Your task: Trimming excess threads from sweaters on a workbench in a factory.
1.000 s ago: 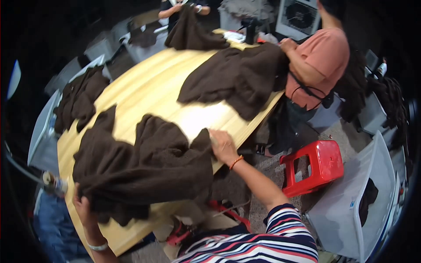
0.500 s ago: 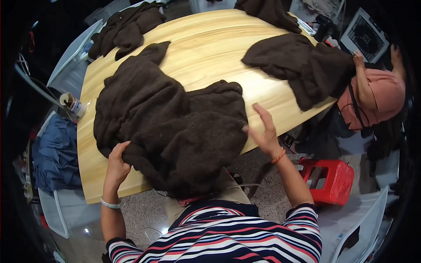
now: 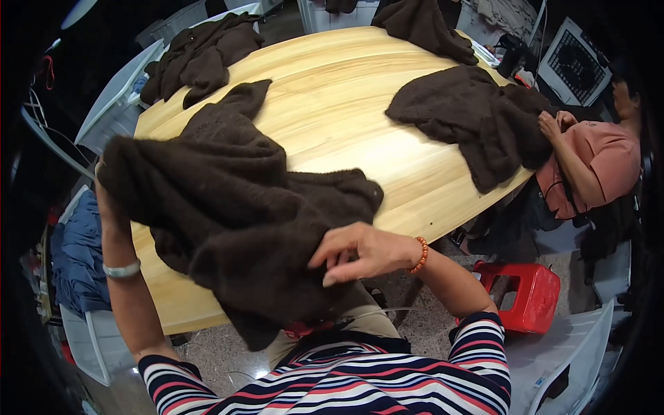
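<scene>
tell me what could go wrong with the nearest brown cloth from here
The nearest brown cloth hangs past the near edge of the wooden table, so it might slide off. The right hand is loosely curled over it, not visibly pinching it, so that side could slip. The left hand is mostly hidden behind it, so a poor grip could go unnoticed.

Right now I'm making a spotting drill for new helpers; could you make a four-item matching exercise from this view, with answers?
Things:
1. Right hand
2. Red stool
3. Blue cloth
4. Beaded bracelet

Places and states:
A. Heaped in a bin left of the wooden table
B. Orange, around a wrist
C. Over the dark brown garment, fingers bent
D. On the floor, to the wearer's right

Right pairs: 1-C, 2-D, 3-A, 4-B
</scene>
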Tool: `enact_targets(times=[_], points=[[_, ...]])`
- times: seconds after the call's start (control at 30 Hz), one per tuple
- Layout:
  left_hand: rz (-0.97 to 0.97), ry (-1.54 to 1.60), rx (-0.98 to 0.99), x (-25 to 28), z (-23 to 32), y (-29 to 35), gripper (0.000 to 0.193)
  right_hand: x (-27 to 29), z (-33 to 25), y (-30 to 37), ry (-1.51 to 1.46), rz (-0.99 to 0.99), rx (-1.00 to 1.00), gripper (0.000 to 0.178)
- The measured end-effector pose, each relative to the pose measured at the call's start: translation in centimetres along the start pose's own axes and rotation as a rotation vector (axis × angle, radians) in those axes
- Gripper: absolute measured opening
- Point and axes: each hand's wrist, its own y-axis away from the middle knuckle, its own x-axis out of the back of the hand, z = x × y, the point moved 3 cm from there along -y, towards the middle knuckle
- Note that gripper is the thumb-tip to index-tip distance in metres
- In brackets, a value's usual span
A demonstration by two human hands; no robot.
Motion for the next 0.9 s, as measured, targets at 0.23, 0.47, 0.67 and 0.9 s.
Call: enact_targets(times=[0.23,0.47,0.67,0.9], points=[[0.062,-0.346,0.378,-1.0,-7.2,5.0,0.029,9.9,10.8,-4.2,0.866,0.627,-0.187,0.048],[-0.054,-0.251,0.402,-3.2,-3.7,2.8,0.030,15.9,11.4,-2.5,0.398,0.868,-0.068,0.031],[-0.255,0.115,0.322,-21.1,-3.0,-1.6,0.030,36.4,1.5,18.6,0.836,1.736,-0.326,0.025],[-0.830,-0.623,-0.099,-30.7,-8.3,-1.3,0.050,33.8,-17.5,21.1,0.202,1.891,0.562,0.038]])
